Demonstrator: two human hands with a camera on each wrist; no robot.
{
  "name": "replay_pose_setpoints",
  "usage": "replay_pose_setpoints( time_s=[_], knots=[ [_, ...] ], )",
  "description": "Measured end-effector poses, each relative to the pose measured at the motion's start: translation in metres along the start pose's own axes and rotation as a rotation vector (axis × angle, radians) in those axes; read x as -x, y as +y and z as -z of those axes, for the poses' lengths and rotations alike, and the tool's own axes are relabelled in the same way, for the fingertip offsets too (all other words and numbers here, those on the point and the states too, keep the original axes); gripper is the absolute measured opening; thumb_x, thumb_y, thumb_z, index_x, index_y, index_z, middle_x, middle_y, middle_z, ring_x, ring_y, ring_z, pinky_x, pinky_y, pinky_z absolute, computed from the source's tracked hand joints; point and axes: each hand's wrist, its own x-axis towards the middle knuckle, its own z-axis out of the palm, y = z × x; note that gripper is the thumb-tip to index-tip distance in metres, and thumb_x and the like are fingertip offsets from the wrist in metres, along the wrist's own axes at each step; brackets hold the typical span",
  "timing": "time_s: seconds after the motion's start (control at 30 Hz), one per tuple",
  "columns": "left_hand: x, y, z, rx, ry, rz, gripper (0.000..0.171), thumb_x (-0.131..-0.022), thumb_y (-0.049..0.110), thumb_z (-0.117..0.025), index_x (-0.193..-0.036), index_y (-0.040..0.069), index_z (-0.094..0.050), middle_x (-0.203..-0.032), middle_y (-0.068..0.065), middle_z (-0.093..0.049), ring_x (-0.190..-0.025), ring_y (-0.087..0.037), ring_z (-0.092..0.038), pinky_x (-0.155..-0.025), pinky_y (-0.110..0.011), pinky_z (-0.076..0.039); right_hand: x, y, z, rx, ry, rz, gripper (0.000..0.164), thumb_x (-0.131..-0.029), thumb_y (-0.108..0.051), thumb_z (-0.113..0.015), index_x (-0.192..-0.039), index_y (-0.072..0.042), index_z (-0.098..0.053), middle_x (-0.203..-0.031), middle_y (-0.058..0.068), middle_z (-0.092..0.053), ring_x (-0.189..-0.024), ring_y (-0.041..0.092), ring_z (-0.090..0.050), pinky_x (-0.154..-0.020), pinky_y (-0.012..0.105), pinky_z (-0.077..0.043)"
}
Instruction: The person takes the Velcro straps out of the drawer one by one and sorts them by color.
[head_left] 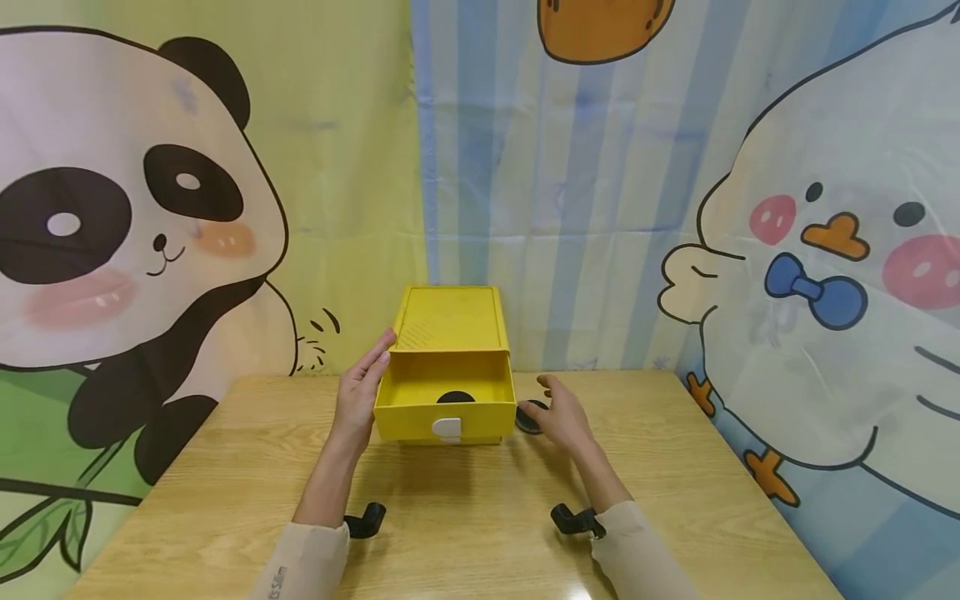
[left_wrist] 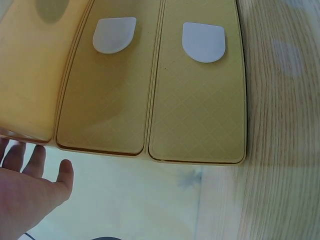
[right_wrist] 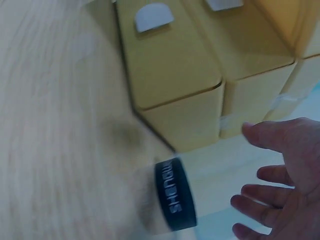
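Observation:
A yellow drawer box (head_left: pixel 452 320) stands on the table with its top drawer (head_left: pixel 420 421) pulled out. Part of a black round object (head_left: pixel 455 397) shows inside that drawer; the rest is hidden by the drawer front. My left hand (head_left: pixel 355 400) rests with extended fingers along the box's left side. To the right of the box is a black round, short object (right_wrist: pixel 175 194) with white lettering on its side. Over it, my right hand (head_left: pixel 564 417) hovers with fingers apart, gripping nothing. In the right wrist view this hand (right_wrist: pixel 292 172) is beside the box, apart from the black object.
Two lower drawers, each with a white tab (left_wrist: pixel 204 42), are closed in the left wrist view. The wooden table (head_left: pixel 247 467) meets a printed curtain (head_left: pixel 360 208) behind the box. Black mounts (head_left: pixel 366 521) stick out from both wrists.

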Motion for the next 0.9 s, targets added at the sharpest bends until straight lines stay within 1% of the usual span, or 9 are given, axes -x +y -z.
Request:
replay_pose_setpoints(
  time_s=[0.1,0.2,0.3,0.37,0.53,0.63,0.77,0.9],
  knots=[
    [0.001,-0.001,0.000,-0.002,0.007,0.003,0.046,-0.111,0.034,-0.052,-0.153,0.015,-0.054,-0.164,0.005,-0.044,-0.156,-0.007,-0.030,-0.132,-0.036,-0.020,0.001,-0.006,0.004,-0.059,0.034,0.045,0.060,-0.101,-0.034,-0.071,-0.151,-0.010,-0.049,-0.153,0.014,-0.054,-0.137,0.036,-0.055,-0.108,0.058,-0.051],
    [0.001,-0.002,0.000,-0.002,0.013,0.008,0.047,-0.110,0.035,-0.053,-0.153,0.016,-0.054,-0.164,0.005,-0.045,-0.156,-0.007,-0.030,-0.132,-0.036,-0.020,0.002,-0.016,0.008,-0.127,0.087,0.120,0.053,-0.101,-0.034,-0.070,-0.146,-0.011,-0.053,-0.147,0.012,-0.059,-0.133,0.034,-0.058,-0.108,0.059,-0.050],
    [0.000,-0.003,0.000,0.001,0.012,0.015,0.047,-0.110,0.037,-0.054,-0.153,0.017,-0.055,-0.164,0.006,-0.045,-0.156,-0.006,-0.030,-0.132,-0.036,-0.021,0.005,-0.031,0.014,-0.178,0.143,0.191,0.049,-0.101,-0.034,-0.071,-0.142,-0.012,-0.057,-0.142,0.011,-0.063,-0.128,0.035,-0.060,-0.107,0.059,-0.050],
    [0.000,-0.003,0.000,0.002,0.010,0.017,0.048,-0.110,0.037,-0.054,-0.153,0.017,-0.055,-0.164,0.006,-0.044,-0.156,-0.006,-0.030,-0.132,-0.036,-0.021,0.008,-0.042,0.019,-0.196,0.168,0.222,0.049,-0.100,-0.035,-0.072,-0.141,-0.012,-0.058,-0.138,0.012,-0.065,-0.126,0.036,-0.060,-0.105,0.059,-0.052],
    [-0.001,-0.002,0.000,0.004,0.007,0.017,0.046,-0.110,0.036,-0.053,-0.153,0.017,-0.054,-0.164,0.007,-0.044,-0.156,-0.006,-0.030,-0.132,-0.037,-0.020,0.016,-0.061,0.026,-0.209,0.178,0.246,0.049,-0.100,-0.037,-0.071,-0.141,-0.012,-0.059,-0.135,0.013,-0.067,-0.126,0.038,-0.060,-0.103,0.058,-0.054],
    [0.000,-0.001,0.000,0.005,0.011,0.026,0.046,-0.110,0.035,-0.053,-0.153,0.017,-0.055,-0.164,0.007,-0.044,-0.156,-0.005,-0.030,-0.132,-0.036,-0.020,0.019,-0.066,0.027,-0.227,0.175,0.262,0.048,-0.101,-0.036,-0.071,-0.141,-0.012,-0.059,-0.136,0.013,-0.066,-0.127,0.039,-0.060,-0.107,0.059,-0.052],
    [0.001,-0.001,0.000,0.009,0.019,0.027,0.046,-0.110,0.035,-0.053,-0.152,0.017,-0.055,-0.164,0.007,-0.044,-0.156,-0.005,-0.030,-0.132,-0.035,-0.021,0.022,-0.073,0.029,-0.247,0.175,0.295,0.047,-0.099,-0.034,-0.073,-0.139,-0.014,-0.060,-0.134,0.011,-0.067,-0.126,0.037,-0.061,-0.106,0.059,-0.053],
    [0.001,-0.001,0.000,0.007,0.014,0.014,0.046,-0.110,0.034,-0.053,-0.153,0.016,-0.054,-0.165,0.004,-0.043,-0.156,-0.006,-0.030,-0.132,-0.035,-0.021,0.026,-0.079,0.033,-0.270,0.206,0.356,0.045,-0.096,-0.030,-0.078,-0.137,-0.016,-0.063,-0.132,0.010,-0.069,-0.123,0.035,-0.063,-0.107,0.057,-0.053]
  ],
)
